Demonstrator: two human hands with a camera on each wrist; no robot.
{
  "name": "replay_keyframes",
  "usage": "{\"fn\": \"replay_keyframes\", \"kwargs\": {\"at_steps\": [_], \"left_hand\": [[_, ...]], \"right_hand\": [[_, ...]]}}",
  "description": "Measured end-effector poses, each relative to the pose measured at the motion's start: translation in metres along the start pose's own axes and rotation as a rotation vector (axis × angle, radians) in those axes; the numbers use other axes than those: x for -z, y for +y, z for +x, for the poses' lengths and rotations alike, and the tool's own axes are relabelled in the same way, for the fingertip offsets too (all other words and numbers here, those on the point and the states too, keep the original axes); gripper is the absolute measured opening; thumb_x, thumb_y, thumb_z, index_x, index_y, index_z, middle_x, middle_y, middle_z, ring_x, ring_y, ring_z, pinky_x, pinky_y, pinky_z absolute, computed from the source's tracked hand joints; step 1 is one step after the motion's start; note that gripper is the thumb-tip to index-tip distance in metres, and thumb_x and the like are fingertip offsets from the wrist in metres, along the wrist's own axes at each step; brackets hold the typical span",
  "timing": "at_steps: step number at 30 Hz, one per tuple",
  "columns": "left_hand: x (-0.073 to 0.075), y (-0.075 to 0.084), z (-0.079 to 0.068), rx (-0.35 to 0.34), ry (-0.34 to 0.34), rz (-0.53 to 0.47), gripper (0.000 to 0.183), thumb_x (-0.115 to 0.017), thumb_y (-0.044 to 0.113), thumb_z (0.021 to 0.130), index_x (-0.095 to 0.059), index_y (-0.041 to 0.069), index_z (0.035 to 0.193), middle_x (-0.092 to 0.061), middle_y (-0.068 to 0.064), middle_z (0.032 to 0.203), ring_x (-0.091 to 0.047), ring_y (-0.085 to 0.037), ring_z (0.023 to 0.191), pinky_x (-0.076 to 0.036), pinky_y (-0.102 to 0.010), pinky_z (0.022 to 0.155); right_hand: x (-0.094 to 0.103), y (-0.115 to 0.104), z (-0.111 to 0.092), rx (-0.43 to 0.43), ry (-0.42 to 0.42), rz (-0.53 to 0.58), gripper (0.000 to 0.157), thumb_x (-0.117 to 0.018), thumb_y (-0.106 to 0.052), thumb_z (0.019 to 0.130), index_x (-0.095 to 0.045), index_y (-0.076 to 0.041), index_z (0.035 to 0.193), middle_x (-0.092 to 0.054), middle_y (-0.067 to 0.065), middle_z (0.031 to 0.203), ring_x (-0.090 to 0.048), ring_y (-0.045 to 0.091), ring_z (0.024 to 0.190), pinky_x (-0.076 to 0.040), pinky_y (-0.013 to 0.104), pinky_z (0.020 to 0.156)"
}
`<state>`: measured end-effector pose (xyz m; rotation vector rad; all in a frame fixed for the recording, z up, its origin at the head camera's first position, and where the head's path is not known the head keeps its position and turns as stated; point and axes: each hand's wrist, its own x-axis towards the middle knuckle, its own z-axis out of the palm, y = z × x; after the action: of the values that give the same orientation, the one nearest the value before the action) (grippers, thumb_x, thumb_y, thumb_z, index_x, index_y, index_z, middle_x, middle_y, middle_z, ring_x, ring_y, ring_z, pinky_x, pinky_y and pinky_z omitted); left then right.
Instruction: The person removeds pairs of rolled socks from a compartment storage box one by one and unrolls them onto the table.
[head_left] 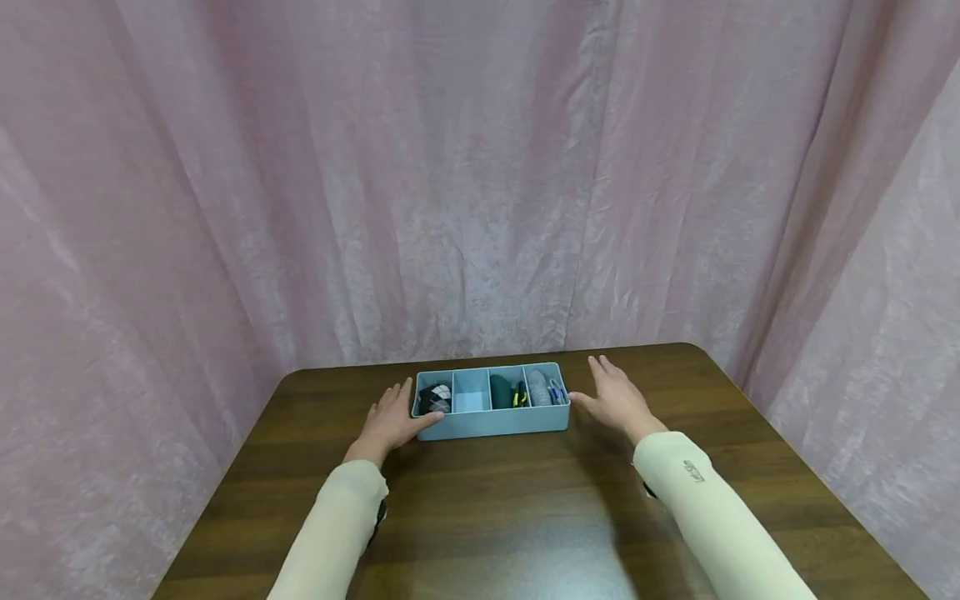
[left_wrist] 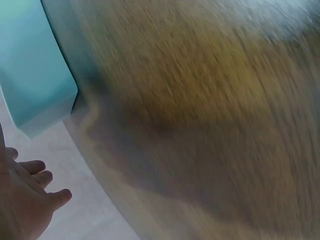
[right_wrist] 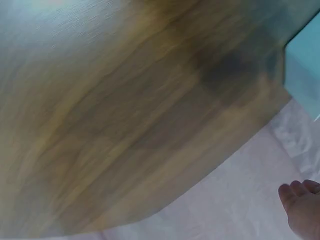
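My two hands are apart, one at each end of the blue box (head_left: 495,422), which stands towards the far edge of the table. My left hand (head_left: 390,423) has its fingers along the box's left end and its thumb reaching over the near left corner; my right hand (head_left: 617,402) is spread just off the right end, thumb by the near corner. Neither is clamped on anything; the wrist views are blurred and catch only bits of box and fingers, so I can't tell whether my left thumb presses the wall.

I judge the box to be thin, stiff plastic, light and a little slick, unlikely to break. Inside it, a dark patterned bundle (head_left: 435,398) at the left end, a dark green roll (head_left: 501,392) right of the middle and a grey roll (head_left: 537,388) at the right end look soft and would add little weight. I'd take the two short end walls between flat palms, thumbs over the near corners, keeping it level.

Under the box, the brown wood-grain table (head_left: 487,500) looks smooth, with a pale glare on the near side. Beyond the box hangs a pink curtain (head_left: 487,208) in loose folds.
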<state>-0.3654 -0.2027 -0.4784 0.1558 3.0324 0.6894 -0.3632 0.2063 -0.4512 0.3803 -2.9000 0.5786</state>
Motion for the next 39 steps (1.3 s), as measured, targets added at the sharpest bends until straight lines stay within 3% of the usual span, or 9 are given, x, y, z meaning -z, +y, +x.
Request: {"fn": "replay_keyframes", "kwargs": {"at_steps": [7, 14, 27, 39], "left_hand": [[-0.006, -0.001, 0.003, 0.032, -0.008, -0.048, 0.103, -0.057, 0.068, 0.088, -0.013, 0.008, 0.159, -0.019, -0.025, 0.160, -0.013, -0.043, 0.148, -0.010, -0.066, 0.114], [-0.007, 0.001, 0.000, 0.034, -0.027, -0.084, 0.097, -0.056, 0.064, 0.091, -0.016, 0.007, 0.159, -0.021, -0.025, 0.160, -0.013, -0.043, 0.147, -0.011, -0.065, 0.114], [-0.009, 0.004, -0.006, 0.062, -0.046, -0.117, 0.094, -0.057, 0.061, 0.093, -0.017, 0.007, 0.159, -0.025, -0.024, 0.158, -0.018, -0.045, 0.146, -0.015, -0.065, 0.113], [-0.011, 0.004, -0.009, 0.099, -0.051, -0.165, 0.095, -0.056, 0.064, 0.092, -0.015, 0.013, 0.160, -0.027, -0.025, 0.158, -0.027, -0.046, 0.142, -0.024, -0.067, 0.109]], "right_hand": [[-0.010, -0.021, 0.017, -0.028, -0.014, 0.154, 0.081, -0.067, -0.030, 0.096, -0.024, 0.012, 0.150, -0.027, 0.035, 0.153, -0.026, 0.049, 0.141, -0.023, 0.059, 0.113], [-0.020, -0.040, 0.025, -0.093, -0.026, 0.278, 0.075, -0.067, -0.027, 0.096, -0.029, 0.007, 0.151, -0.031, 0.028, 0.154, -0.029, 0.044, 0.142, -0.026, 0.056, 0.114], [-0.040, -0.050, 0.036, -0.111, -0.025, 0.364, 0.069, -0.068, -0.022, 0.095, -0.036, 0.004, 0.150, -0.038, 0.026, 0.151, -0.034, 0.042, 0.139, -0.031, 0.055, 0.111], [-0.049, -0.053, 0.043, -0.066, -0.015, 0.336, 0.067, -0.068, -0.016, 0.094, -0.036, 0.007, 0.149, -0.041, 0.026, 0.149, -0.038, 0.042, 0.137, -0.034, 0.055, 0.109]]}}
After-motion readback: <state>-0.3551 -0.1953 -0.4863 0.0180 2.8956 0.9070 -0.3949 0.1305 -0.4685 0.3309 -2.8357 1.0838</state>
